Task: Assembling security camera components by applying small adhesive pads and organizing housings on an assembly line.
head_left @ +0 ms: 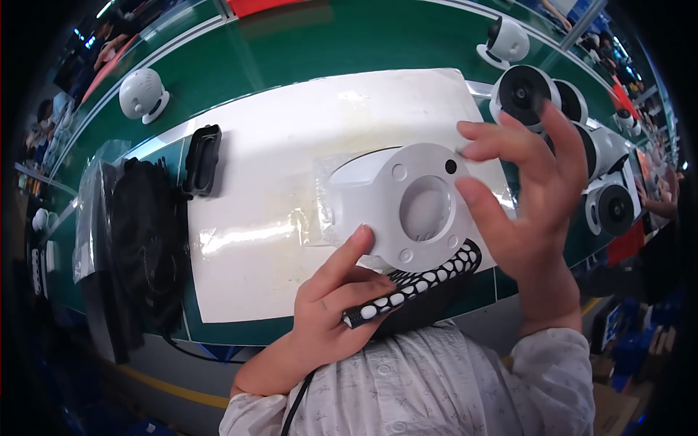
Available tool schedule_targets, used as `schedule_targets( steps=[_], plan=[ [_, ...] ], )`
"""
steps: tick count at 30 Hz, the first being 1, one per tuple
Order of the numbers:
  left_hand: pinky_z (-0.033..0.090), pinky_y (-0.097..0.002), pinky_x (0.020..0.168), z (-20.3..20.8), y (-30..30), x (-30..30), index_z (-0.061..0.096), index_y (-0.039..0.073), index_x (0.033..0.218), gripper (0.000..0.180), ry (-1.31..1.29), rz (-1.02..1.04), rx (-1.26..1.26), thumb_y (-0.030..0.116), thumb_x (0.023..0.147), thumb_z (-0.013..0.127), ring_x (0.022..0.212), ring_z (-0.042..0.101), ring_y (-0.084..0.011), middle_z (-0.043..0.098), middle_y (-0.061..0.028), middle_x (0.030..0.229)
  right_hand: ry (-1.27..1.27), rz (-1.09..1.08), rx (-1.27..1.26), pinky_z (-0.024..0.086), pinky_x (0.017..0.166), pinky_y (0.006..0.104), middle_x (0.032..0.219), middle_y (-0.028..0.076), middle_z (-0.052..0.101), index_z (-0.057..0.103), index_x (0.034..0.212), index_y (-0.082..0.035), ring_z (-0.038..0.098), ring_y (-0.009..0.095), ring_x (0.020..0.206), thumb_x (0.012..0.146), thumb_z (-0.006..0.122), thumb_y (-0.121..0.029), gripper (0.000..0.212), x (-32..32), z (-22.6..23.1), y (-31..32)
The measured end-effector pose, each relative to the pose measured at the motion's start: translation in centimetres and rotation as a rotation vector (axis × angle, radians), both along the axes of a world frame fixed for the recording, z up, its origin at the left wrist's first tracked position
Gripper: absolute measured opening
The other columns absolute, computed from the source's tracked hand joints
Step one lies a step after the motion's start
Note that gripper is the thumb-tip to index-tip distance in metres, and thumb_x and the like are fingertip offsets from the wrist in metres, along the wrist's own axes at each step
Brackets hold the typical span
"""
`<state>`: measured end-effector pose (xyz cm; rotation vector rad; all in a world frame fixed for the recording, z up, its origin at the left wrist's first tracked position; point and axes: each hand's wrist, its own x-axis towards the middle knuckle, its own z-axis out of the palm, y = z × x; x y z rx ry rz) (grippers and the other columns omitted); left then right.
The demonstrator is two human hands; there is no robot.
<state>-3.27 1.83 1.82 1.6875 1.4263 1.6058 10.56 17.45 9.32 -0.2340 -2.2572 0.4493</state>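
A white rounded device (356, 190), seemingly a camera like the others nearby, lies on the table with its round base facing up. The base ring (389, 243) has a wide central hole and several shallow round recesses; one at the upper right carries a black round pad (451, 166). My left hand (331, 301) is closed on a black sheet of stickers with white oval spots (429, 280), its extended finger touching the device's near left side. My right hand (527, 174) hovers just right of the base, fingers apart; one fingertip looks dark and blurred.
A large white board (251, 269) covers the green table (291, 40). At left lie a black tray (203, 160), a black bag (149, 240) and clear plastic (93, 218). White cameras stand at far left (142, 94) and far right (507, 40); several more crowd the right (611, 208).
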Motion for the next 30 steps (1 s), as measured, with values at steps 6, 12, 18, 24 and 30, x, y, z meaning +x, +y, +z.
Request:
schedule_targets(
  steps=[6, 12, 18, 24, 30],
  plan=[
    [0.050, -0.0264, 0.067, -0.3, 0.4, 0.1, 0.058, 0.000, 0.086, 0.025, -0.036, 0.003, 0.065, -0.003, 0.063, 0.066, 0.078, 0.062, -0.0216, 0.036, -0.0232, 0.125, -0.079, 0.104, -0.292, 0.030, 0.092, 0.0336, 0.084, 0.005, 0.053, 0.022, 0.123, 0.000, 0.051, 0.019, 0.099, 0.074, 0.054, 0.005, 0.058, -2.7, 0.0, 0.1],
    [0.050, -0.0255, 0.068, -0.3, 0.4, 0.0, 0.059, -0.001, 0.083, 0.020, -0.078, -0.006, 0.051, -0.003, 0.064, 0.065, 0.079, 0.062, -0.0195, 0.038, -0.0208, 0.125, -0.149, 0.090, -0.322, 0.030, 0.092, 0.0341, 0.080, 0.005, 0.059, 0.029, 0.120, -0.001, 0.053, 0.020, 0.101, 0.075, 0.054, 0.004, 0.053, -2.6, 0.8, -0.7],
    [0.050, -0.0274, 0.068, -0.4, 0.3, -0.2, 0.057, -0.002, 0.085, 0.029, -0.023, -0.070, 0.058, -0.008, 0.059, 0.069, 0.081, 0.062, -0.0241, 0.030, -0.0258, 0.128, -0.279, -0.013, 0.294, 0.023, 0.097, 0.0459, 0.087, 0.006, 0.063, 0.034, 0.119, -0.005, 0.055, 0.028, 0.098, 0.074, 0.057, 0.000, 0.051, -1.7, 1.8, -1.7],
    [0.049, -0.0257, 0.065, -0.5, 0.2, 0.0, 0.059, 0.000, 0.082, 0.020, -0.082, 0.007, 0.065, -0.002, 0.063, 0.065, 0.074, 0.062, -0.0205, 0.039, -0.0203, 0.125, -0.316, -0.193, 0.186, 0.021, 0.099, 0.0475, 0.120, 0.014, 0.046, 0.049, 0.103, -0.007, 0.036, 0.032, 0.118, 0.071, 0.064, -0.014, 0.036, -0.4, 0.9, -2.0],
    [0.049, -0.0262, 0.065, -0.1, 0.3, 0.2, 0.060, 0.001, 0.082, 0.020, -0.078, 0.003, 0.044, -0.002, 0.063, 0.065, 0.074, 0.062, -0.0200, 0.040, -0.0194, 0.125, -0.141, -0.017, -0.226, 0.019, 0.096, 0.0432, 0.122, 0.014, 0.042, 0.059, 0.075, -0.008, 0.025, 0.039, 0.122, 0.070, 0.062, -0.007, 0.006, -0.1, -1.5, -3.3]
  ],
)
